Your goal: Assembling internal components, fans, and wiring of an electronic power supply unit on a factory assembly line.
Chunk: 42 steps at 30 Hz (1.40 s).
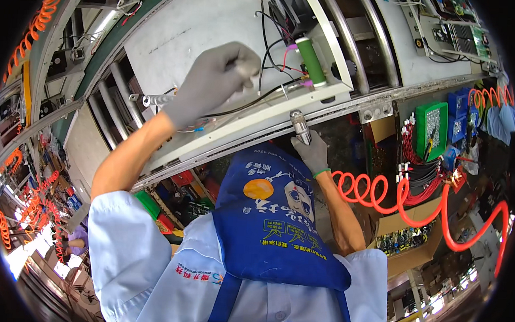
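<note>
My left hand (217,83), in a grey glove, is raised over a light metal chassis (176,39). Its fingers are curled in and slightly blurred; whatever they hold, if anything, is hidden. In my right hand (313,153), also gloved, is a silver cylindrical air screwdriver (300,127), its end near the chassis's front rim. A green cylindrical resistor (311,62) stands inside the rim at the right. Beside it lie black cables (262,47) and thin red and pink wires. Behind it sits a black fan (291,12). A pale ribbed cylinder (156,100) lies left of my left wrist.
Metal rollers (381,40) run beneath the chassis. An orange coiled air hose (375,193) loops rightward beside my right forearm. A green bin of small screws (431,130), blue bins (458,111) and red and black wire bundles (421,172) stand right. A cardboard box (404,254) sits below.
</note>
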{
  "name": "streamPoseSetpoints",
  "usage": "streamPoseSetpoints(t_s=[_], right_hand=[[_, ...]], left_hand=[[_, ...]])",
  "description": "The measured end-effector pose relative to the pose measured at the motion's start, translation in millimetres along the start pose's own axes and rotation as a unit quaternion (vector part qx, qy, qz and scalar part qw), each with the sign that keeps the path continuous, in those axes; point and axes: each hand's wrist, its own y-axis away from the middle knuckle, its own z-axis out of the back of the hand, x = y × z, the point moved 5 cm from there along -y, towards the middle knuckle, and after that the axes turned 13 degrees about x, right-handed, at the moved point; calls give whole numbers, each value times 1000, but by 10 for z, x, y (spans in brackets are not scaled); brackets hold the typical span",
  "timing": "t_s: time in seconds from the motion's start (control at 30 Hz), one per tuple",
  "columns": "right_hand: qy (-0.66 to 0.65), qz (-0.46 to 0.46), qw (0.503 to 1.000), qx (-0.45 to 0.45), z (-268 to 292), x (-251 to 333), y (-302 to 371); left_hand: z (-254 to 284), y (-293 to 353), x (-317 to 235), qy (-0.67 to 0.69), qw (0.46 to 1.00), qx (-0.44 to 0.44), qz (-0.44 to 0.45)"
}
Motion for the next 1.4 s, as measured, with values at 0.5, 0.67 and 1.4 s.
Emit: streamPoseSetpoints(t_s=[0.5,0.67,1.4], right_hand=[[29,21,999,6,-45,-80,-87],[204,138,969,-14,-126,-374,-129],[272,116,955,21,-17,-449,-2]], left_hand=[[-711,-1290,2029,-52,981,147,120],[-753,-1206,2064,-56,987,128,74],[-709,-1018,1962,-99,975,127,151]])
